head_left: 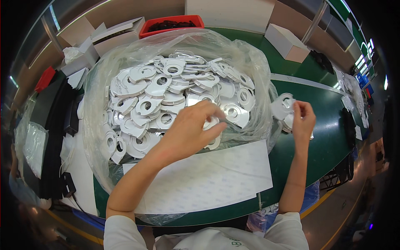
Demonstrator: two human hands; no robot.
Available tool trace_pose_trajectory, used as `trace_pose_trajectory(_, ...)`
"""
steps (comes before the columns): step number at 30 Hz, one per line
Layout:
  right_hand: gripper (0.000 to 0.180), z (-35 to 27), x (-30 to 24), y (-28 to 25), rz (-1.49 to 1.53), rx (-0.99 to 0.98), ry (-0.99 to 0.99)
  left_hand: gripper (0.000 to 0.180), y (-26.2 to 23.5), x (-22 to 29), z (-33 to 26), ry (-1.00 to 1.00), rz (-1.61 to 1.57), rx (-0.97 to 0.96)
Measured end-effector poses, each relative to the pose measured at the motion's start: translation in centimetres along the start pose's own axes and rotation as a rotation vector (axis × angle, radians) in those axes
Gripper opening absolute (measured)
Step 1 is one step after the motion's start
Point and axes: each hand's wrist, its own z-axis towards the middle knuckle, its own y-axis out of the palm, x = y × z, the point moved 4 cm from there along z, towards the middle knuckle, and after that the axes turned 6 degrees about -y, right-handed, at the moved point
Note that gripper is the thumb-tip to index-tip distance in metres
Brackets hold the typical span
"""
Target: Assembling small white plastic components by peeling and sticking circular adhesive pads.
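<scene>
Looks like a factory workshop: shows a green tabletop (329,125), a big plastic bag (260,66) heaped with matching pale parts (154,90), a red bin (200,21) and white box (287,45) behind, yellow lines (318,204) marking the floor (339,210), strip lights (386,82) far right.

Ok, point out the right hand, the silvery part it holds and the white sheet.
Right hand (305,120), head view: middle.
Silvery part (280,109), head view: flat face.
White sheet (204,180), head view: middle.

Two hands (192,127) (304,120), one large bag (95,129), dozens of plates (172,98).
</scene>
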Motion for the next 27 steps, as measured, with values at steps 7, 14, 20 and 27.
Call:
trace_pose_trajectory(7, 0.012, -1.3, -3.9, 0.9, -0.499, 0.112, -0.372, 0.016, 2.6, -1.6, -2.1, 0.051, 0.866, -0.092)
trace_pose_trajectory(14, 0.022, -11.5, -12.6, 7.7, 0.134, -1.037, -0.37, 0.013, 3.8, -2.4, -2.4, 0.121, 1.093, -0.196)
trace_pose_trajectory(20, 0.047, -11.3, -10.9, 8.2, -0.001, -0.971, -0.258, 0.018, 0.5, 0.0, -0.6, 0.003, 0.428, -0.054)
trace_pose_trajectory(27, 0.051, -9.8, -9.7, 7.4, -0.065, -1.145, -0.133, 0.042, 1.0, -0.2, -0.3, -0.353, -0.859, -0.044)
